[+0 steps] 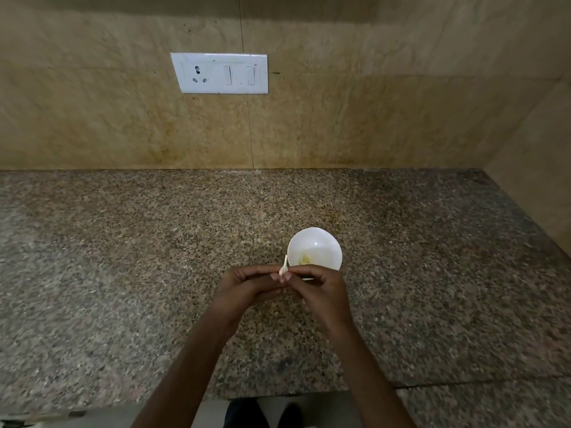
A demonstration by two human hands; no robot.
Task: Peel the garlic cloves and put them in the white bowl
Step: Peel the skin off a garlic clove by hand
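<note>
Both hands are held together above the speckled stone counter (148, 261), a little to the near side of the white bowl (323, 242). Between them is a small garlic clove (282, 271). The left hand (247, 287) has its fingers curled and pinches the clove with thumb and fingertips from the left side. The right hand (323, 290) is also curled, and its thumb and first finger pinch the same clove from the right side. A thin pale strip of skin (285, 261) stands up from the clove and points to the far side; it shows against the near left rim of the bowl. The clove itself is mostly hidden by the fingertips, so I cannot tell how much skin is on it. The bowl stands on the counter, right of the middle, and the right hand covers its near edge. Inside the bowl lies some yellowish peeled garlic (305, 259), at the near left part of the bottom. Behind the counter rises a beige tiled wall (355, 118), and on it, left of the middle, is a white switch plate (220, 73) with one socket and two switches.
</note>
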